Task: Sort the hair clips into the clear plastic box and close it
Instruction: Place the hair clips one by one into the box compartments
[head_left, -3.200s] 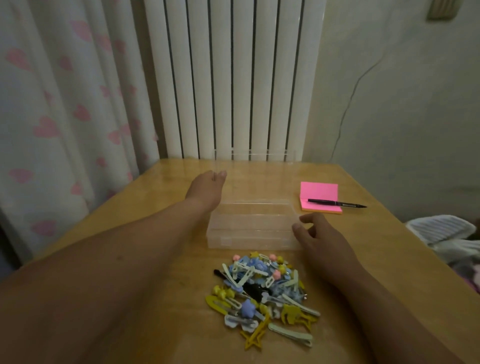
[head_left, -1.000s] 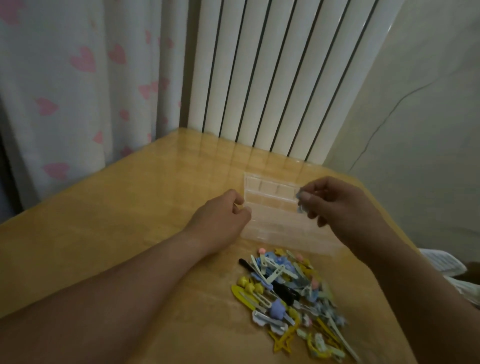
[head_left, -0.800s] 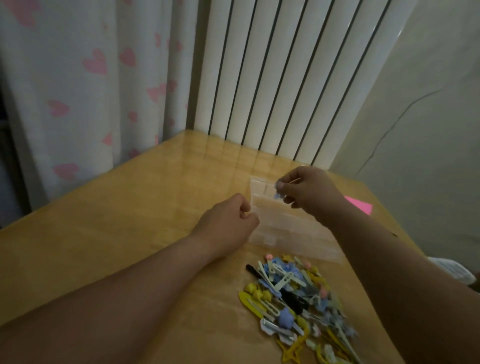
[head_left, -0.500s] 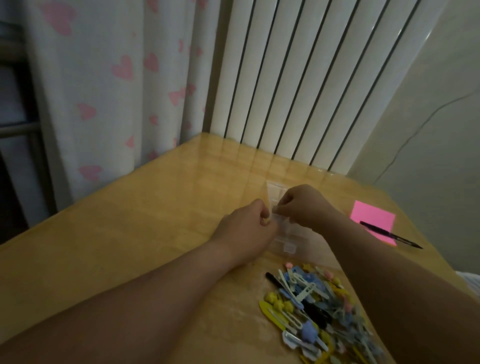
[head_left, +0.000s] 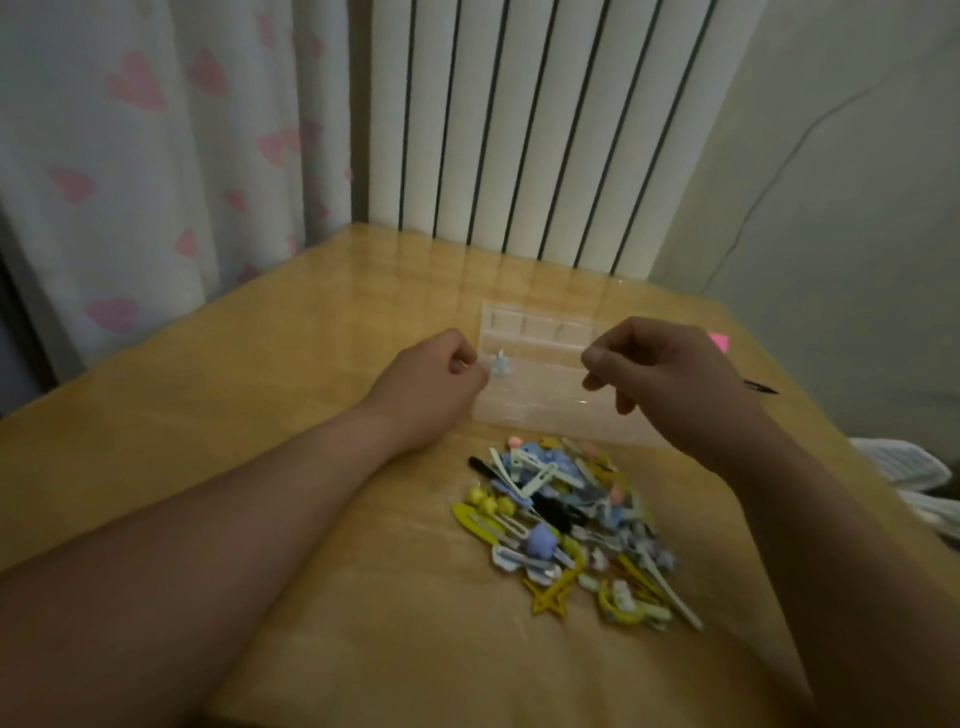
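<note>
The clear plastic box (head_left: 545, 400) lies open on the wooden table (head_left: 311, 415), its small compartments showing. A pale blue hair clip (head_left: 501, 364) sits at the box's left end. My left hand (head_left: 431, 387) has its fingers curled at the box's left edge, right beside that clip, and seems to hold the edge. My right hand (head_left: 665, 379) hovers over the box's right half with loosely bent fingers and nothing between them. A pile of several hair clips (head_left: 566, 525), yellow, blue, white and black, lies just in front of the box.
A pink sticky-note pad (head_left: 720, 340) and a black pen (head_left: 759, 387) peek out behind my right hand. White cloth (head_left: 904, 467) lies off the table's right edge. A white radiator (head_left: 519, 130) and a heart-patterned curtain (head_left: 130, 156) stand behind.
My right hand carried a blue clip to the box's left end, met my left hand there, then drew back to the right without it. The clip now sits at the box's left end.
</note>
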